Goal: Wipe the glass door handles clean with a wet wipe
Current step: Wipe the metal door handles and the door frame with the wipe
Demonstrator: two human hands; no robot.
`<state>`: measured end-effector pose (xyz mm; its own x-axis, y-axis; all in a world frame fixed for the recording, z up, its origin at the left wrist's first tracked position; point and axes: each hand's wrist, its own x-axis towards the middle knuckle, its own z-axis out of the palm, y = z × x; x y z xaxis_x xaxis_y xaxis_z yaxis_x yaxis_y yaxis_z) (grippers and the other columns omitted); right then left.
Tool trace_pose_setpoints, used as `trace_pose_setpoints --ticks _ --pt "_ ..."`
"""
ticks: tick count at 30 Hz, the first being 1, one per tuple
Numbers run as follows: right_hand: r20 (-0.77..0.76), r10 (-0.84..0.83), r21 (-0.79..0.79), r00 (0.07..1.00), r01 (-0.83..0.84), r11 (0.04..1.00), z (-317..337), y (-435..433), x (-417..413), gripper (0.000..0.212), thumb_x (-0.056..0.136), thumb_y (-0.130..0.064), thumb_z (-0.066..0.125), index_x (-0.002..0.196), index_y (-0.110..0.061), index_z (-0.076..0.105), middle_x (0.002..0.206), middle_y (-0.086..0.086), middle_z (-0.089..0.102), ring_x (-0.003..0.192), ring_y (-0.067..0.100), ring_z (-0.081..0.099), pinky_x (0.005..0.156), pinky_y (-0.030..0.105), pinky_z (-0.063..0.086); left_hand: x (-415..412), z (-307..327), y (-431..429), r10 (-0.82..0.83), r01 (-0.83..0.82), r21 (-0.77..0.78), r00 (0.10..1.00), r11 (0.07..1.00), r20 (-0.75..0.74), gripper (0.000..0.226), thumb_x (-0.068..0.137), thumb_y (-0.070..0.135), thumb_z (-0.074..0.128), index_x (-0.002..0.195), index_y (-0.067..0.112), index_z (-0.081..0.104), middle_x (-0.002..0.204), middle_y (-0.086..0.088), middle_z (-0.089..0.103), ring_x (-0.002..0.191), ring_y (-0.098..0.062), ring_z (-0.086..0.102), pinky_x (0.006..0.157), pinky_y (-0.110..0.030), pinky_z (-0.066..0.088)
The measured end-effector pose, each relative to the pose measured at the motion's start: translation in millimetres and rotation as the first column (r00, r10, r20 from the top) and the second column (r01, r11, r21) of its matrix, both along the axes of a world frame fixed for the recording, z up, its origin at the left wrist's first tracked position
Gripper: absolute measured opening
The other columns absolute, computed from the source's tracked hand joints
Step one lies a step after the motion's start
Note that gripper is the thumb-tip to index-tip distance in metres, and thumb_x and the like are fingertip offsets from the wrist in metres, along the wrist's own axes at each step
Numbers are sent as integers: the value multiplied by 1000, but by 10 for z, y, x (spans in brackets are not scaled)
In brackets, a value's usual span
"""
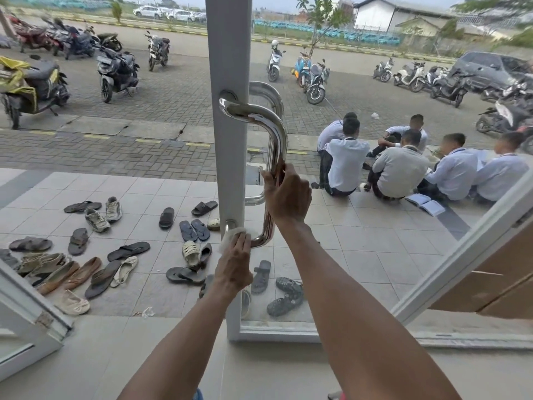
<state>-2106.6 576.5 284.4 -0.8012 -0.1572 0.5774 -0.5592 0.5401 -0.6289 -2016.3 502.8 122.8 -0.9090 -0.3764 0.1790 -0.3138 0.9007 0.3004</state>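
Head view: right hand [288, 194] grips the handle [277, 145], left hand [235, 261] holds the wet wipe [230, 236] on its lower bend, where smooth steel may make it slip.

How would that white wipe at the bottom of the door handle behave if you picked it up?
Probably floppy: the wet wipe sits crumpled under the left hand, moulded against the handle. Likely very light, since fingers alone keep it there. It may cling rather than slide if damp; wetness itself isn't visible.
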Motion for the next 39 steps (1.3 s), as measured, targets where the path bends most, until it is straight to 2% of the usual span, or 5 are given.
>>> trace_pose_setpoints --ticks 8,18,23,33,39 --pt "9 12 9 1000 -12 1000 3 -6 -6 33 87 -47 63 99 -16 64 85 7 73 85 34 68 69 35 49 -196 215 -314 65 -69 29 989 997 132 86 78 3 60 150 -8 13 160 -18 10 150 -29 4 121 -36 20" --pt "15 1 41 1000 -2 999 5 8 -1 37 87 -50 61 100 -15 64 87 8 74 88 33 68 71 35 49 -60 8 175 66 -59 -81 994 995 83 91 73 10 57 150 -7 12 157 -21 21 148 -31 16 122 -31 11" --pt "21 -1 46 1000 0 999 16 -6 -3 38 87 -50 61 100 -15 63 87 8 74 87 33 68 71 35 50 -146 230 -136 93 -99 38 984 994 151 85 77 11 67 147 -6 22 154 -16 24 143 -30 26 113 -34 38" --pt "13 -8 57 1000 8 998 -12 1 -16 36 88 -49 60 97 -15 63 84 8 73 86 34 67 71 35 48 -124 151 110 80 -55 -135 978 989 192 90 74 19 65 148 -6 20 148 -20 32 139 -31 29 119 -32 25" --pt "7 1 39 1000 -1 999 6 -9 7 35 88 -47 61 97 -14 62 83 10 73 85 35 67 69 35 48 -171 267 -218 69 -59 -55 974 997 215 85 75 14 66 145 -7 23 149 -18 29 138 -30 31 111 -31 38"
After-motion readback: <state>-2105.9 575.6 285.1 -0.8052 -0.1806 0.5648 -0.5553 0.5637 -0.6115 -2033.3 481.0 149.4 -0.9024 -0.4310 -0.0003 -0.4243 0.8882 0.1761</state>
